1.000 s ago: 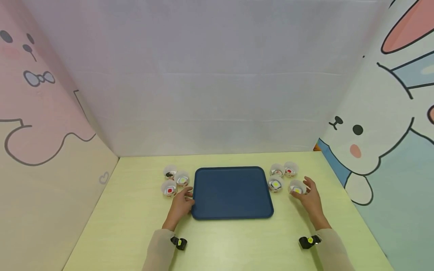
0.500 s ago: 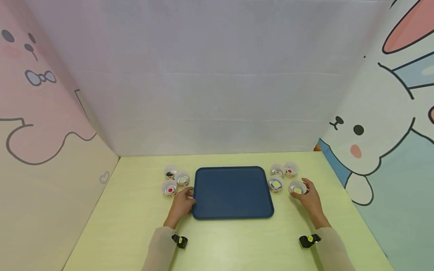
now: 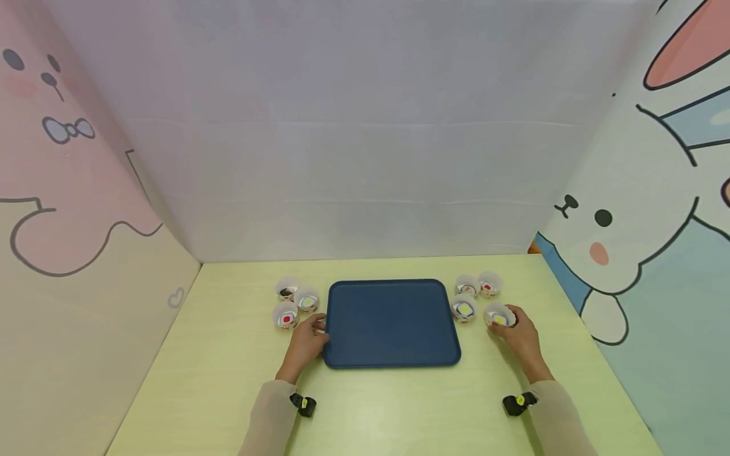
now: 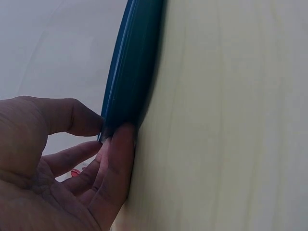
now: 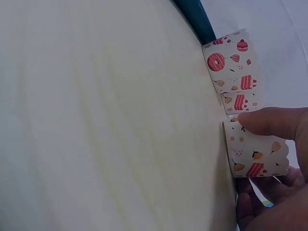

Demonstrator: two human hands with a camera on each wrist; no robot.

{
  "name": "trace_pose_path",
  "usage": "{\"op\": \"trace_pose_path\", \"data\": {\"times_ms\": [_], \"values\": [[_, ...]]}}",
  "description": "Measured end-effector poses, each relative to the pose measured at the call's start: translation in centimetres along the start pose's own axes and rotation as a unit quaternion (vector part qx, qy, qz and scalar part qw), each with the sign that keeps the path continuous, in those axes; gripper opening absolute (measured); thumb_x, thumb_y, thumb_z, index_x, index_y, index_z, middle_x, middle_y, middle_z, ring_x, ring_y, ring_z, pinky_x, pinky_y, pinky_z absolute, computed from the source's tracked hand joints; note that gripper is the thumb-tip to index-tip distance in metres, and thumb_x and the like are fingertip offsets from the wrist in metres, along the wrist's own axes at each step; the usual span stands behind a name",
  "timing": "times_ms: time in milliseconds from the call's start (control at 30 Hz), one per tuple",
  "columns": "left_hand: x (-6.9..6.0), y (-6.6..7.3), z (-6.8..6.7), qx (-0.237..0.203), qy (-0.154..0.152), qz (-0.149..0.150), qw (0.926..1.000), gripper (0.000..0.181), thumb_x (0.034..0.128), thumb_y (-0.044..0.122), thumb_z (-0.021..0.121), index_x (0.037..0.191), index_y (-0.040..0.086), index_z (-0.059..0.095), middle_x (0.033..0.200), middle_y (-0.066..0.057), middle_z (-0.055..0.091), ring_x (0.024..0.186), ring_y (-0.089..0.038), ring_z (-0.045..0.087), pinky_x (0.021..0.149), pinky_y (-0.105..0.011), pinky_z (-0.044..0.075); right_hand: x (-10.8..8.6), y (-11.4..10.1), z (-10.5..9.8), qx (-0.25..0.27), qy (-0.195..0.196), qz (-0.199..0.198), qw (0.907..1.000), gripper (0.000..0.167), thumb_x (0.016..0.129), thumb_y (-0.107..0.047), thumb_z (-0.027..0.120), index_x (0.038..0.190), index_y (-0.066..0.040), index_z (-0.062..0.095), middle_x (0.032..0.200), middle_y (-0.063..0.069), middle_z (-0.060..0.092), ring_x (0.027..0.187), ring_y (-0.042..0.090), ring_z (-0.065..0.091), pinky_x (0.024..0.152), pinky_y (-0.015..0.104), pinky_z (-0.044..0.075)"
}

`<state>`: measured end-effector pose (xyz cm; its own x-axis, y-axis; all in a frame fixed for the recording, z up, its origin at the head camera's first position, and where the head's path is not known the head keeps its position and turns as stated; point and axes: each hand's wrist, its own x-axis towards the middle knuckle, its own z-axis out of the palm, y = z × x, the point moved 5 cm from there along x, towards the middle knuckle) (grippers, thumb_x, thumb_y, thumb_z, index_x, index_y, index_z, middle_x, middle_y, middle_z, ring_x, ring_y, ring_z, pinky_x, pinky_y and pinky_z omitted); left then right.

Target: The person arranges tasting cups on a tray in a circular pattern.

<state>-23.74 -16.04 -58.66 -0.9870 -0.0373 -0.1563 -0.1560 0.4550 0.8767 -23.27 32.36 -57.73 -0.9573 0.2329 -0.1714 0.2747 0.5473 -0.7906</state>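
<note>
Left hand (image 3: 304,345) over the desk (image 3: 399,405), I pinch the blue tray (image 3: 392,323) by its left rim and grip a patterned cup (image 5: 252,153) in my right hand (image 3: 523,339); another cup (image 3: 463,318) stands between it and the tray, five more cups (image 3: 287,285) flank the tray, their small contents (image 3: 287,319) hard to make out

I watch the right hand (image 3: 523,339) settle: its raised fingers (image 3: 518,312) have come down and closed in on the far side of the cup (image 3: 498,311); between fingers and thumb, the cup seems to have edged slightly leftward.
</note>
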Motion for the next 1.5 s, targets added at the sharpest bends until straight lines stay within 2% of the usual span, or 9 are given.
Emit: {"op": "trace_pose_path", "data": {"times_ms": [200, 633, 1000, 1233, 1500], "values": [[0.2, 0.1, -0.1, 0.002, -0.001, 0.0, 1.0, 0.053, 0.0786, -0.002, 0.063, 0.131, -0.003, 0.057, 0.103, -0.016, 0.061, 0.073, -0.015, 0.061, 0.048, -0.029, 0.051, 0.0, -0.2, -0.1, -0.019, 0.012, -0.005, 0.9997, 0.07, 0.088, -0.028, 0.07, 0.143, 0.002, 0.039, 0.14, 0.03, 0.046, 0.122, 0.045, 0.048, 0.097, 0.057, 0.041], [0.3, 0.1, -0.3, 0.009, -0.006, 0.011, 0.9999, 0.053, 0.0789, -0.001, 0.063, 0.131, -0.004, 0.056, 0.103, -0.017, 0.062, 0.077, -0.016, 0.063, 0.048, -0.03, 0.053, -0.4, -0.5, -0.1, -0.015, 0.029, 0.003, 0.9995, 0.069, 0.088, -0.028, 0.07, 0.143, 0.001, 0.04, 0.141, 0.03, 0.047, 0.124, 0.044, 0.049, 0.098, 0.057, 0.042], [0.2, 0.1, -0.4, 0.011, -0.009, 0.009, 0.9999, 0.054, 0.078, -0.001, 0.063, 0.131, -0.004, 0.055, 0.104, -0.017, 0.062, 0.077, -0.016, 0.062, 0.049, -0.031, 0.052, -1.0, -0.7, -0.3, -0.012, 0.032, 0.003, 0.9994, 0.072, 0.088, -0.033, 0.07, 0.145, -0.002, 0.04, 0.137, 0.028, 0.051, 0.117, 0.04, 0.054, 0.087, 0.045, 0.046], [0.2, -0.3, -0.2, 0.005, -0.011, 0.001, 0.9999, 0.054, 0.0785, 0.0, 0.064, 0.132, -0.002, 0.055, 0.104, -0.016, 0.062, 0.076, -0.016, 0.062, 0.049, -0.031, 0.052, -1.6, -2.1, -0.8, -0.006, 0.035, -0.004, 0.9993, 0.077, 0.085, -0.039, 0.074, 0.145, -0.005, 0.04, 0.136, 0.025, 0.052, 0.116, 0.035, 0.053, 0.078, 0.03, 0.045], [0.2, -0.3, 0.0, 0.005, -0.005, -0.002, 1.0, 0.055, 0.077, 0.0, 0.064, 0.131, -0.001, 0.057, 0.103, -0.014, 0.062, 0.075, -0.016, 0.06, 0.048, -0.03, 0.051, -1.9, -4.2, -1.1, 0.005, 0.026, -0.033, 0.9991, 0.074, 0.086, -0.037, 0.073, 0.145, -0.006, 0.04, 0.139, 0.024, 0.05, 0.121, 0.037, 0.052, 0.078, 0.029, 0.045]]}}
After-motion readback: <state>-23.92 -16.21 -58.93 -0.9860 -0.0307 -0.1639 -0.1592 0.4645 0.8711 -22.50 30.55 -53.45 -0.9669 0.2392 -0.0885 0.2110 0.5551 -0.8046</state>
